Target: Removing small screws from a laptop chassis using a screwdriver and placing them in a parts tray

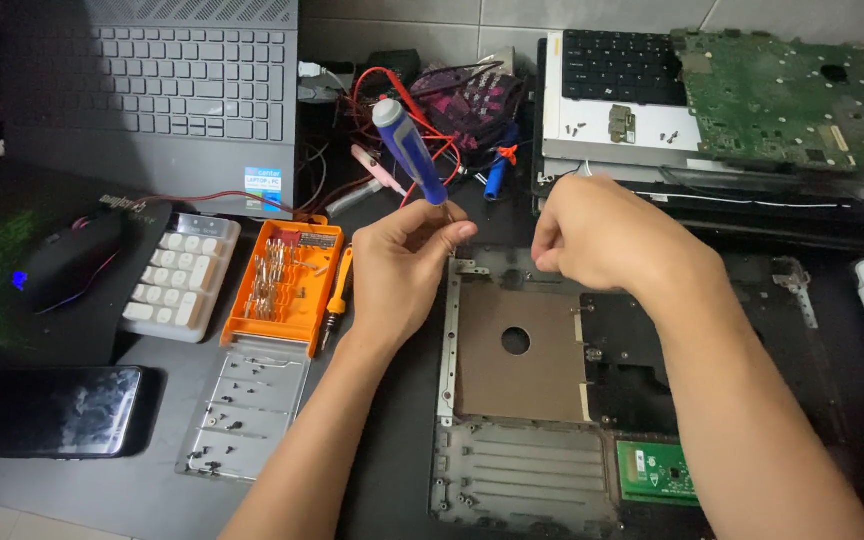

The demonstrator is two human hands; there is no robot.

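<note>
Left hand [399, 268] fingers grip blue screwdriver [410, 152]; right hand [592, 235] fingers pinched over laptop chassis [522, 420], contents unseen.

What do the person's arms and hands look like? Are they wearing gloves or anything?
No gloves. Both the left hand and the right hand are bare, and both forearms are bare too, with no sleeves showing up to the picture's edge. No watch, bracelet or ring can be seen on either wrist or on the fingers that show.

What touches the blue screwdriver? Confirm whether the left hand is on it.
Touching. The head view shows the left hand closed around the lower shaft of the blue screwdriver, fingers wrapped on it with no gap, its handle sticking up above the fist.
</note>
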